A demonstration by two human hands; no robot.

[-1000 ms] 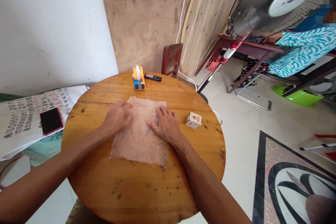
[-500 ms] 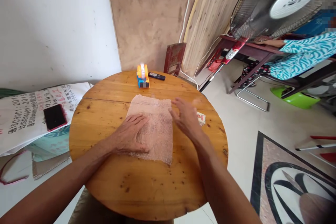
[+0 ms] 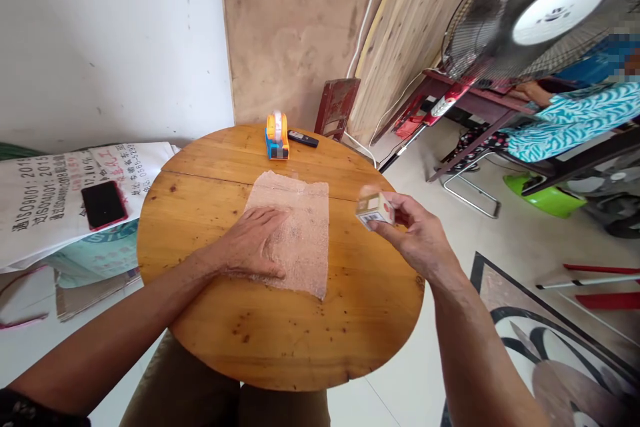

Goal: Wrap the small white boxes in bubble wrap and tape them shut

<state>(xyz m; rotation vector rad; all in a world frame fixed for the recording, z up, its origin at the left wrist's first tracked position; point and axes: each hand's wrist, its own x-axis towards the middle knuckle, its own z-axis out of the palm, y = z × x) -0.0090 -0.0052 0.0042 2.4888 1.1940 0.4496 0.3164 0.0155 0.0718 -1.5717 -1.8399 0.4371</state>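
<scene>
A sheet of bubble wrap lies flat in the middle of the round wooden table. My left hand rests palm down on the sheet's left part, fingers stretched out. My right hand is lifted above the table's right edge and pinches a small white box with a red mark, held clear of the tabletop. At the table's far side stand an orange and blue tape dispenser and a dark remote-like bar.
A printed white sack with a black phone on it lies to the left. A red chair stands behind the table. A standing fan, a dark bench and a seated person in a turquoise patterned top are at the right.
My right hand left the bubble wrap, reached to the small box on the table's right side and lifted it. My left hand slid back on the sheet and stays flat.
</scene>
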